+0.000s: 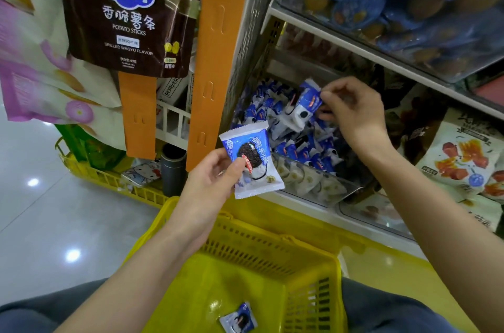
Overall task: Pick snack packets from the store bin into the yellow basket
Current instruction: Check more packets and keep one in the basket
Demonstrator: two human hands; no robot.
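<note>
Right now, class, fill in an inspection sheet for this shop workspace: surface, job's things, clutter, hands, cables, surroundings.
Surface: glossy pale floor beside the shelves.
Job's things: clear plastic store bin full of blue-and-white biscuit packets; slatted yellow plastic basket below, one small packet lying inside.
Clutter: second yellow basket at left, holding a cartoon-cased phone and a dark cylindrical flask.
Hands: left hand holds a large blue-and-white packet in front of the bin; right hand pinches another packet over the bin.
Cables: nothing seen.
Surroundings: brown potato-sticks bag, orange hanging strips, upper bin of blue-lidded cups.
</note>
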